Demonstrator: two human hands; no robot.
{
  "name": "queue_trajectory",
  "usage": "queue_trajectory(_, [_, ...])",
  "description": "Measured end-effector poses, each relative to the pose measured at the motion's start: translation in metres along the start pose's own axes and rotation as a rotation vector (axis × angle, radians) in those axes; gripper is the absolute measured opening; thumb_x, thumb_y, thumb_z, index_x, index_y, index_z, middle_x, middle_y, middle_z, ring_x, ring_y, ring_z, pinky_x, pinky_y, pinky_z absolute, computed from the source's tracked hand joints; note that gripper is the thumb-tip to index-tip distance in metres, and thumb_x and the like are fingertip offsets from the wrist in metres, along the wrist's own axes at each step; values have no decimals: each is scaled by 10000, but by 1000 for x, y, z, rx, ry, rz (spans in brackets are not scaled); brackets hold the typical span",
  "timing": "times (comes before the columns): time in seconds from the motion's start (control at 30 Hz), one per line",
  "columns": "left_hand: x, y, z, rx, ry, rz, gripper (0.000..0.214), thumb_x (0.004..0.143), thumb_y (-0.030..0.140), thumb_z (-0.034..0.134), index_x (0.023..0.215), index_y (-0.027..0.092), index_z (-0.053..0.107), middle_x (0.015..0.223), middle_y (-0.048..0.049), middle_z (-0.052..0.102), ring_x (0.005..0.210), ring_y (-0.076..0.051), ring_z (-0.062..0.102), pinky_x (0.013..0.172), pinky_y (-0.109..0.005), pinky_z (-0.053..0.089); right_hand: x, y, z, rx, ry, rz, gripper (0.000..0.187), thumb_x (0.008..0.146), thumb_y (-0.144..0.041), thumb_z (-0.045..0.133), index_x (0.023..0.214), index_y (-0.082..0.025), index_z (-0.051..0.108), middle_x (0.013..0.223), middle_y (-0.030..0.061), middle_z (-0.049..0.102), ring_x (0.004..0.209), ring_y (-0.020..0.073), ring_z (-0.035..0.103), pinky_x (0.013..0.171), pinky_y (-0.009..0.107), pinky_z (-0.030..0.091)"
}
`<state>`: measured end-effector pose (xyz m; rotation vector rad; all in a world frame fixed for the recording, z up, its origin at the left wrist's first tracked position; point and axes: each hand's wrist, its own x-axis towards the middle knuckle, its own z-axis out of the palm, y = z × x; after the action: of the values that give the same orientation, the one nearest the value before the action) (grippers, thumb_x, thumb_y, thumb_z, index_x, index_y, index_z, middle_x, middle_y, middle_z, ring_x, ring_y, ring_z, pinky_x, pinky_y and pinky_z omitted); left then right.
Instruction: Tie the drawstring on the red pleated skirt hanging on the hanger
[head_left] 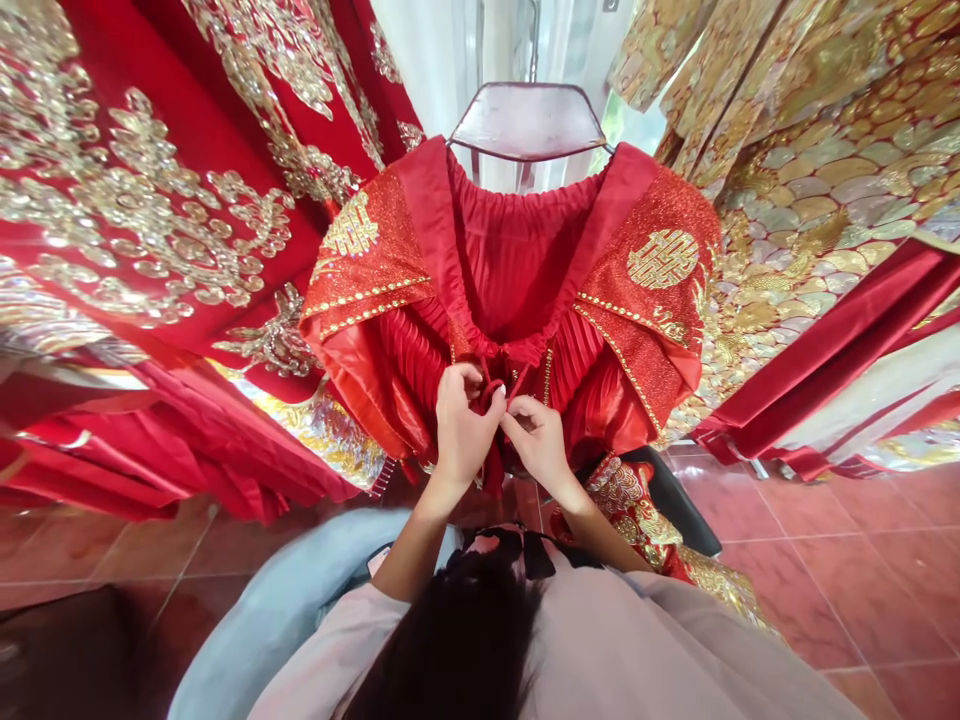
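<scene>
A red garment [517, 250] with gold embroidery and a gathered neckline hangs on a hanger [525, 120] in front of me. At the middle of its neckline, a red drawstring cord [491, 388] comes down in a loop. My left hand [465, 420] pinches the cord beside that loop, thumb toward the centre. Close by, my right hand [538, 432] is closed at the fingertips on the cord, nearly touching my left thumb. Exactly how the cord is wound between the fingers is partly hidden.
Red cloth with silver beading [150, 200] hangs on the left, and gold scale-patterned garments [810, 240] hang on the right. Below right, a gold-and-red embroidered cloth [626, 500] lies over a dark stool [682, 505]. Red floor tiles [840, 560] lie beneath.
</scene>
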<state>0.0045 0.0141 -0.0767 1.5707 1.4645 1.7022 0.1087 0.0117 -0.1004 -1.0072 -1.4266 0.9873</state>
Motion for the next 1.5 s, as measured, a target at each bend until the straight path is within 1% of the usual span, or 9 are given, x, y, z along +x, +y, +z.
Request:
queue_trajectory(0.13, [4, -6, 0, -393, -200, -301, 275, 746, 250, 628, 907, 201, 410, 788, -13, 609, 715, -137, 611, 642, -239, 482, -1, -1, -1, -10, -13, 20, 268, 777, -358, 570, 604, -168, 491, 566, -18, 506, 540, 87, 448, 541, 206, 390])
queue_trajectory(0.5, [1, -28, -21, -783, -210, -638, 407, 536, 241, 767, 875, 193, 547, 695, 31, 542, 561, -76, 522, 526, -183, 451, -2, -6, 2, 21, -106, 4, 226, 793, -351, 578, 658, -170, 569, 662, 20, 637, 615, 122, 578, 626, 230, 474])
queue_trajectory(0.7, [-4, -35, -15, -416, 51, -376, 238, 612, 183, 584, 842, 172, 524, 595, 60, 469, 546, -72, 473, 581, -178, 401, -2, -6, 1, -77, -95, -23, 245, 811, -330, 553, 628, -168, 563, 628, 10, 624, 594, 112, 567, 610, 214, 456])
queue_trajectory(0.87, [4, -40, -16, -15, 346, -91, 260, 615, 122, 545, 868, 176, 510, 878, -13, 539, 698, -96, 517, 644, -199, 434, 0, -5, 1, -118, -92, -31, 240, 813, -325, 548, 634, -167, 582, 680, 28, 652, 608, 118, 577, 606, 216, 450])
queue_trajectory(1.1, [37, -78, -65, -158, 527, -204, 330, 532, 52, 512, 841, 162, 475, 868, -19, 537, 697, -101, 538, 678, -224, 452, 0, -2, -5, -93, -74, -47, 239, 825, -312, 545, 632, -172, 556, 633, 18, 616, 615, 123, 571, 598, 218, 444])
queue_trajectory(1.2, [31, -76, -73, -3, 620, -113, 333, 561, 82, 559, 881, 159, 511, 915, -37, 549, 792, -139, 547, 767, -274, 457, 0, 0, -7, -75, -74, -37, 220, 825, -306, 543, 649, -174, 553, 607, 6, 592, 584, 116, 550, 586, 217, 440])
queue_trajectory(1.27, [18, -60, -63, 93, 556, 44, 296, 641, 151, 603, 932, 160, 552, 978, -54, 561, 910, -175, 547, 869, -312, 437, 0, 1, -6, -55, -89, -34, 224, 830, -304, 535, 649, -172, 542, 609, 5, 584, 585, 112, 547, 581, 212, 436])
queue_trajectory(1.33, [3, -39, -42, 36, 331, 137, 211, 763, 233, 569, 962, 164, 580, 998, -65, 586, 974, -190, 553, 917, -322, 425, 1, 2, -4, -40, -117, -41, 218, 843, -303, 519, 671, -170, 534, 623, 3, 581, 587, 106, 546, 576, 204, 431])
queue_trajectory(1.5, [-12, -12, 2, -214, -331, -101, 308, 914, 396, 408, 921, 160, 607, 695, -17, 605, 623, -139, 579, 600, -233, 467, 8, -5, -12, -91, -240, -55, 149, 855, -267, 489, 749, -167, 523, 575, -30, 531, 500, 85, 503, 523, 192, 402])
